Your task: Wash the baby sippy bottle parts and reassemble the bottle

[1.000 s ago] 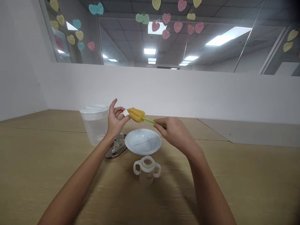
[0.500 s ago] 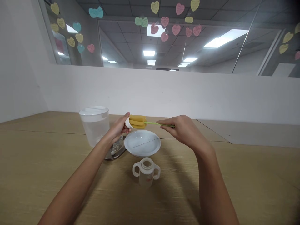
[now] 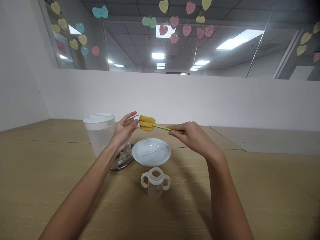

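Observation:
My right hand [image 3: 192, 137] pinches the thin green handle of a bottle brush [image 3: 147, 123] with a yellow sponge head, held level above the table. My left hand [image 3: 123, 131] grips a white cap [image 3: 136, 120], perhaps a bottle collar, fitted over the sponge's left end. Below the brush sits a shallow white bowl [image 3: 151, 152]. In front of the bowl, a translucent baby bottle [image 3: 155, 183] with two handles and an open top stands upright. Small clear bottle parts, one like a teat [image 3: 122, 156], lie on a round metal tray [image 3: 115, 166] beneath my left wrist.
A translucent white bucket [image 3: 100, 133] with a pale lid or liquid surface stands at the left behind the tray. Behind the wooden table [image 3: 262, 186] rises a white wall [image 3: 190, 96], with a window above bearing heart-shaped notes [image 3: 163, 29].
My left hand has turned over and risen slightly, its thumb now nearer me, with the white cap turning in it. The sponge head has tilted up a little. The bowl and bottle stay put.

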`<state>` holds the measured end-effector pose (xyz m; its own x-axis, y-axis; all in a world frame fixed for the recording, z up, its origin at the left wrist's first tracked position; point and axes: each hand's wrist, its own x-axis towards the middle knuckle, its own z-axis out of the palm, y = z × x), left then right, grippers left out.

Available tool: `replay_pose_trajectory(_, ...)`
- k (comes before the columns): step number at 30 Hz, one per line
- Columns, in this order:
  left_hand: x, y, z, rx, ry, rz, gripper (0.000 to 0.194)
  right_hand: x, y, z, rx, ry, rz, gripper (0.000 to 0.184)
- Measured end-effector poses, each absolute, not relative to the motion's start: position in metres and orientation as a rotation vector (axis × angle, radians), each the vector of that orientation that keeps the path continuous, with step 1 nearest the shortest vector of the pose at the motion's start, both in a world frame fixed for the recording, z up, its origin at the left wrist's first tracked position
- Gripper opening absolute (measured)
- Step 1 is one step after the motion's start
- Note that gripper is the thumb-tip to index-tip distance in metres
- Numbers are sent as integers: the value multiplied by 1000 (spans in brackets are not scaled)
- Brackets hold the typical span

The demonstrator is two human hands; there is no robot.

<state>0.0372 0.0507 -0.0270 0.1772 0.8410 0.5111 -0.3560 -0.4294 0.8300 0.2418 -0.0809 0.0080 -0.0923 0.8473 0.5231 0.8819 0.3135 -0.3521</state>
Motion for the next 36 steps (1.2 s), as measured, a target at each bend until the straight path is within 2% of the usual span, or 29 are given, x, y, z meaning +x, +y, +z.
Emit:
replay_pose_trajectory(6, 29, 44, -22, 1761, 405, 1487, 67, 251, -83, 10, -1504, -1999, 234, 32)
replay_pose_trajectory(9, 25, 38, -19, 2061, 435, 1427, 59, 255, -81, 10, -1587, -2010, 276, 33)
replay_pose_trajectory(14, 10, 50, -17, 2528, 749, 1308, 45, 258, -75, 7, -1807, -1910, 116, 30)
replay_pose_trajectory(18, -13, 76, -26, 2553, 1133, 1028, 50, 258, -75, 7, -1868, -1866, 96, 26)
replay_pose_trajectory(23, -33, 100, -42, 2518, 1581, 347, 54, 255, -76, 8, -1846, -1936, 157, 26)
replay_pose_trajectory(27, -33, 114, -59, 2400, 1717, -65, 59, 252, -76, 8, -1829, -1978, 175, 25)
replay_pose_trajectory(31, -32, 126, -76, 2302, 1746, -185, 53, 252, -75, 7, -1834, -1986, 172, 25)
replay_pose_trajectory(36, -32, 133, -87, 2367, 1737, -192, 56, 252, -74, 6, -1827, -2007, 174, 27)
